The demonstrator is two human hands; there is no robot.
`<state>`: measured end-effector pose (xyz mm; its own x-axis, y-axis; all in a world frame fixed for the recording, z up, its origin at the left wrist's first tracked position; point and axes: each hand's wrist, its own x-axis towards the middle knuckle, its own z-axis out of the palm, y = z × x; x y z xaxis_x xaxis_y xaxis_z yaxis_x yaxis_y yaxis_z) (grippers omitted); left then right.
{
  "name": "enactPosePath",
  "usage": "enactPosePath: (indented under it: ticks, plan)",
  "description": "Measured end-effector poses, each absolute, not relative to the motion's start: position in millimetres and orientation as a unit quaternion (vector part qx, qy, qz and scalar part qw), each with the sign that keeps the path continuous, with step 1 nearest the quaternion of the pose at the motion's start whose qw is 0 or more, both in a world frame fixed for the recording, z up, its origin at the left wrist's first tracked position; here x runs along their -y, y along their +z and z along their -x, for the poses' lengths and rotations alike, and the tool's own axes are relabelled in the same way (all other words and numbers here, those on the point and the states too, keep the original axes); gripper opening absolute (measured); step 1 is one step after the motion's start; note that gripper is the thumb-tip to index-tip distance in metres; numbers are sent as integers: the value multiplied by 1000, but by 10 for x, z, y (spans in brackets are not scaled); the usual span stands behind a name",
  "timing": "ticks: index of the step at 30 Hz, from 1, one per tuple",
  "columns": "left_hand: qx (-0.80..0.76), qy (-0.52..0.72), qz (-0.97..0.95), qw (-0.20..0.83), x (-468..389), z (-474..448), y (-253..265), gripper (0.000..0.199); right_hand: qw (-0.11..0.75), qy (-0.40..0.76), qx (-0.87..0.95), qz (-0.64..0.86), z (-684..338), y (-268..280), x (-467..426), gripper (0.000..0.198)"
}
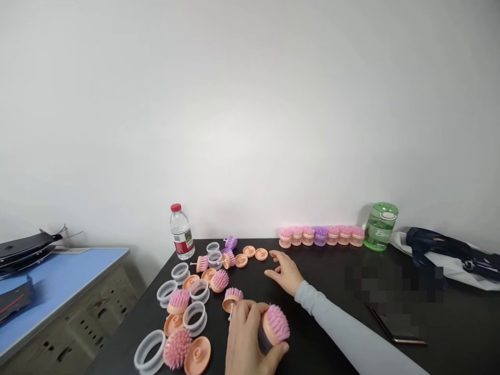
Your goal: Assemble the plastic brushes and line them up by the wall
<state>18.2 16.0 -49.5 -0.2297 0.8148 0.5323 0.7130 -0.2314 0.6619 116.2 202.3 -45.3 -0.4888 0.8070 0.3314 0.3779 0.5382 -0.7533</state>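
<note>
My left hand (pixel 248 338) grips a round brush (pixel 273 325) with pink bristles and an orange base, low in the middle of the view. My right hand (pixel 285 271), in a grey sleeve, reaches forward over the black table (pixel 324 271) with fingers spread, holding nothing. It is close to two orange discs (pixel 254 253). Loose parts lie to the left: clear rings (pixel 195 316), pink bristle heads (pixel 177 348), orange discs and purple heads (pixel 230 242).
A row of finished pink and purple brushes (pixel 320 235) lines the wall. A water bottle (pixel 182 232) stands at back left, a green bottle (pixel 380 226) at back right beside a dark bag (pixel 445 250). A phone (pixel 394 328) lies right. A blue table (pixel 58 276) stands left.
</note>
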Motion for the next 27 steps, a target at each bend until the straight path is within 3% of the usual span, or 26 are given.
enactPosePath:
  ticks: [7, 14, 19, 27]
  plan:
    - [-598, 515, -612, 58, -205, -117, -524, 45, 321, 200, 819, 431, -646, -580, -2371, 31]
    - [-585, 566, -572, 99, -153, -142, -415, 48, 344, 192, 817, 421, -776, -614, -2302, 27]
    - [-566, 604, -517, 216, -166, -149, -403, 36, 387, 212, 821, 362, -1239, -622, -1933, 46]
    - [-516, 621, -466, 363, -141, -228, -336, 39, 383, 254, 848, 264, -1963, -503, -1162, 62]
